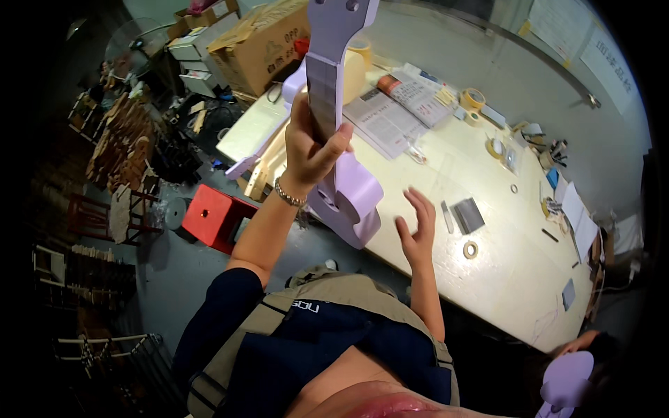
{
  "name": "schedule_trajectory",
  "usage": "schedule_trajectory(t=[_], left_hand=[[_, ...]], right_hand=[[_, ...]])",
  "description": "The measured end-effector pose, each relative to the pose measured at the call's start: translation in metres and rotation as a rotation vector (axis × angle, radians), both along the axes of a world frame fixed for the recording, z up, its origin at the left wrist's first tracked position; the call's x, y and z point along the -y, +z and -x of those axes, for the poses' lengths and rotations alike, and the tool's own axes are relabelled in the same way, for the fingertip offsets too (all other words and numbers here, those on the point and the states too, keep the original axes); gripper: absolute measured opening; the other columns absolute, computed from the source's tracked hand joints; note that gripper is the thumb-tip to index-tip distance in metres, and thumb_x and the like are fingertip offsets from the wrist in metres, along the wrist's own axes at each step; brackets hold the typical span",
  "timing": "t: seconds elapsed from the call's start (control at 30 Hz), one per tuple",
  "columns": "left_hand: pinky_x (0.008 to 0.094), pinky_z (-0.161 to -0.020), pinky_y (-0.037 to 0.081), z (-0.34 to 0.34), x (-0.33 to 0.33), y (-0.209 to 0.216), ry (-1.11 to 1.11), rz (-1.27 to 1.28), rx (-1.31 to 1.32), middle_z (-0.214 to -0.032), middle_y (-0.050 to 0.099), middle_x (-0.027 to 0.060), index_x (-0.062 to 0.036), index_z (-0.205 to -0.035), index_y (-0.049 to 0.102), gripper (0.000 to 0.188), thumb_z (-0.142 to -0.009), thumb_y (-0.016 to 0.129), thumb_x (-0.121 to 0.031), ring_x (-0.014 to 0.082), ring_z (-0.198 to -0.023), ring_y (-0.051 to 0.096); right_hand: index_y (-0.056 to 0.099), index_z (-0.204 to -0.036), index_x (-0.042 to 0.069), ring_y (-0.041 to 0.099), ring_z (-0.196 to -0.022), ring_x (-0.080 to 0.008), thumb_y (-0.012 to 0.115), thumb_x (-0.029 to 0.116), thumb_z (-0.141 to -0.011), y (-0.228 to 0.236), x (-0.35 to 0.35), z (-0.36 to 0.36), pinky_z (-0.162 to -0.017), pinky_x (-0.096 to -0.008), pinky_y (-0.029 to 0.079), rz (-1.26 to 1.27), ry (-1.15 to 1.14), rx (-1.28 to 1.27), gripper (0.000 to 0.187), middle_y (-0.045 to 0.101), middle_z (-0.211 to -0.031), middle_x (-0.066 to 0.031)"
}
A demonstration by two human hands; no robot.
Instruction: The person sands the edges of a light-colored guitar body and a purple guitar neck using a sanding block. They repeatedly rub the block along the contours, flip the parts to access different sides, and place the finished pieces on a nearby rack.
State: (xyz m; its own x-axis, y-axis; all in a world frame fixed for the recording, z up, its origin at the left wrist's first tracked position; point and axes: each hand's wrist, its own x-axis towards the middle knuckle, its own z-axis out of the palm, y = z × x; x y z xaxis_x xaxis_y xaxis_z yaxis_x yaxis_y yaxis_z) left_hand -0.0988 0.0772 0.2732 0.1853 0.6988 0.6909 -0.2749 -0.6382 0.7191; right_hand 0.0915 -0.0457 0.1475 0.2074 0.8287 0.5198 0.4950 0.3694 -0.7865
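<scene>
My left hand (315,150) is wrapped round the neck of a lilac ukulele (362,191). Its headstock points up and away, and its body hangs low beside the near table edge. No strings show on it. Over the table my right hand (417,233) is open and empty, fingers apart, to the right of the ukulele body. Nearest to it lie a narrow pale strip (447,217), a dark grey square pad (468,216) and a roll of tape (471,249). Behind the left hand, more lilac and bare-wood instruments (259,177) are partly hidden.
The cream table (502,279) holds an open newspaper (390,115), tape rolls (472,99) and small tools along the wall. A cardboard box (259,45) stands behind, a red stool (212,217) at left. Lower right, another person's hand (577,344) is near a lilac instrument (568,376).
</scene>
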Motion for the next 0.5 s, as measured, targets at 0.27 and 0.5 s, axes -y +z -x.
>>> schedule_trajectory(t=[0.27,0.5], left_hand=[[0.0318,-0.08,0.044,-0.054,-0.013,0.01,-0.177,-0.181,-0.257,-0.103,0.055,0.0118,-0.0007,-0.113,0.042,0.04,-0.088,0.054,-0.03,0.0194,-0.093,0.054],[0.0268,-0.076,0.049,-0.038,-0.018,0.054,0.078,-0.426,-0.099,-0.098,0.059,0.0072,-0.0056,-0.11,0.062,0.03,-0.083,0.066,-0.018,0.0157,-0.087,0.059]], right_hand=[[0.026,-0.13,0.004,0.06,-0.091,-0.034,0.069,0.014,-0.072,0.084,-0.08,0.022,-0.078,-0.0411,0.047,0.056,0.251,0.065,0.073,0.059,-0.099,-0.0192],[0.028,-0.125,0.005,0.061,-0.072,-0.0315,0.061,0.009,-0.075,0.079,-0.085,0.036,-0.066,-0.0385,0.048,0.049,0.16,-0.045,0.06,0.058,-0.08,-0.013]])
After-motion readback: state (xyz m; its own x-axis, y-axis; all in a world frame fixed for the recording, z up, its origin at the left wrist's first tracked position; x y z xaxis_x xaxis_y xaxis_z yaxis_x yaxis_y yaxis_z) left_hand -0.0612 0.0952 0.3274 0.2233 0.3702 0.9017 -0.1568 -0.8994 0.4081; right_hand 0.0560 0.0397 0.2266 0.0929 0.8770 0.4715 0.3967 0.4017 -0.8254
